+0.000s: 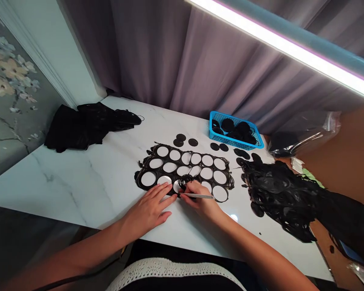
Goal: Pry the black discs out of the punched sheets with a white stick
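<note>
A black sheet with rows of round holes [161, 171] lies flat on the white marbled table [63, 173]. My left hand [153, 208] rests with spread fingers on the sheet's near edge, palm down. Closed around a slim silvery tool [200, 196], my right hand [202, 198] is over the near middle of the sheet. Thin black rings [185, 180] are bunched just beyond its fingertips. Whether those fingers also pinch the rings is hard to tell. Small black discs [193, 142] lie beyond the sheet.
A blue basket [236, 143] of black discs stands at the back. Black material [79, 127] lies at the back left, and a tangled black heap [279, 194] on the right. A bright lamp tube [276, 44] crosses the upper right, before a curtain [151, 52].
</note>
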